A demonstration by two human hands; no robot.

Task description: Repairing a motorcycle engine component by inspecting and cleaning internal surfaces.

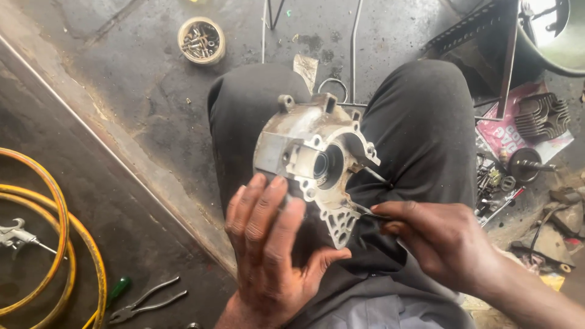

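The heavy, rigid casing (314, 161), best gripped by its rim, is clasped by the left hand (268, 244), while a thin tool (365, 211) is pinched in the right hand (442, 240).

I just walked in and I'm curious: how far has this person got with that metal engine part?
Stripped bare, the engine casing rests on the person's lap, and a finned cylinder lies apart on the floor. In hand: the left hand steadies the casing while the right hand works a thin tool along its edge. The casing is still grimy in places.
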